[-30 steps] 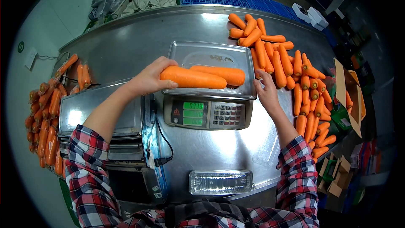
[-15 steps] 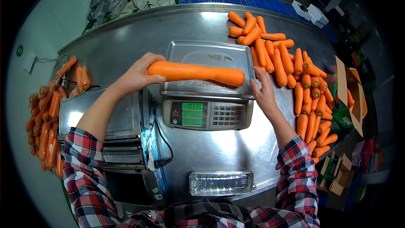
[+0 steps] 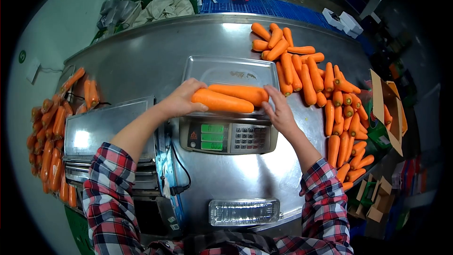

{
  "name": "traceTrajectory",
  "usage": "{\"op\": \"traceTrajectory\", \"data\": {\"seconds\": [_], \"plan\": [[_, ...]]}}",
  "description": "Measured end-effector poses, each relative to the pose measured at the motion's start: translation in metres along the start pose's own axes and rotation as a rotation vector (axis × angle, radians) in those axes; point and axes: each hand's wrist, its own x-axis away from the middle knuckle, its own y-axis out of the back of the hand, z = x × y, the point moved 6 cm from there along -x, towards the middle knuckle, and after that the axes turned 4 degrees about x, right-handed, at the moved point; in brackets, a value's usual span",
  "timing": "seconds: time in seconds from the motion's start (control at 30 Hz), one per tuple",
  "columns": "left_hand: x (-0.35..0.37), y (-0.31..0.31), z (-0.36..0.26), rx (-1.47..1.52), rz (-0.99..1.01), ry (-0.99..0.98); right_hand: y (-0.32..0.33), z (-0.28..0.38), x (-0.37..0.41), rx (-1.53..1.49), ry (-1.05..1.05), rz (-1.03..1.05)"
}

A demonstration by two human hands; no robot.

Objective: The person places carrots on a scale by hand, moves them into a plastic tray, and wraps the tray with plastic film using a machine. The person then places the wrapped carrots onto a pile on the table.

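Two large orange carrots lie side by side between my hands, over the near part of the scale's metal pan. My left hand is closed around the left end of the nearer carrot. At the right, the fingers and thumb of my right hand close on the end of the farther carrot. Whether the carrots touch the pan is hard to see. Below the pan, the scale shows green displays and a keypad; the digits are not fully readable.
A pile of loose carrots spreads along the table's right side. Bagged carrots stand at the left, beside a metal sealing machine with a black cable. A clear plastic tray lies at the near edge. Cardboard boxes stand at far right.
My right hand has moved in from open beside the pan to hold a carrot's end. The carrots now lie side by side, lower and nearer me, where before they looked like one long piece.
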Motion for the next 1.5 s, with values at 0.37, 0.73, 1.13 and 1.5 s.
{"op": "traceTrajectory", "data": {"seconds": [0.37, 0.73, 1.13, 1.5], "plan": [[-0.045, -0.027, 0.040, -0.067, 0.022, 0.034, -0.009, -0.027, -0.027, -0.120, -0.209, 0.084], [-0.042, -0.032, 0.049, -0.205, 0.097, 0.058, -0.023, -0.022, -0.035, -0.061, -0.213, -0.106], [-0.042, -0.028, 0.043, -0.176, 0.127, 0.218, -0.018, -0.031, -0.052, 0.087, -0.286, 0.135], [-0.049, -0.020, 0.040, -0.065, 0.093, 0.250, -0.014, -0.028, -0.034, -0.176, -0.316, 0.180]]}}
